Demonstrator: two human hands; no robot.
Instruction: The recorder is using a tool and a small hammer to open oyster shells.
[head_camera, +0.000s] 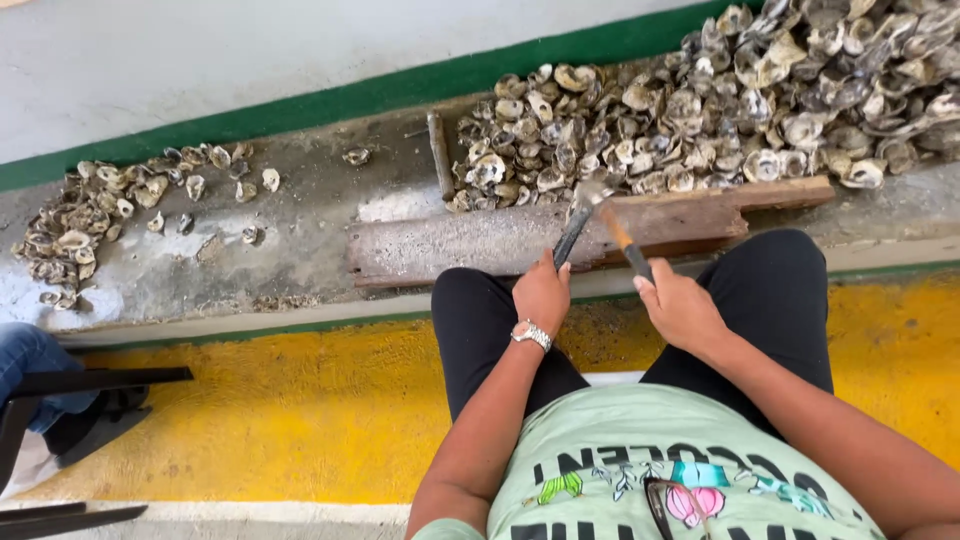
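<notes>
Gripping a dark flat metal bar (572, 238) in my left hand (541, 292), my right hand (678, 305) clenches an orange-handled hammer (612, 222) mid-frame; the rough grey oyster shell (588, 190) looks brittle, sharp-edged.

Left hand (541, 293), wristwatch (532, 335) at the wrist: closed around a dark metal bar (572, 236). Right hand (678, 306): closed around the orange handle of a hammer (622, 238). Both tools meet over a worn wooden plank (470, 245). Large pile of oyster shells (720, 95) behind the plank; smaller pile of shells (90, 215) at left. Yellow painted floor (300, 410) below; another person's blue-jeaned leg (30, 360) at far left.
</notes>
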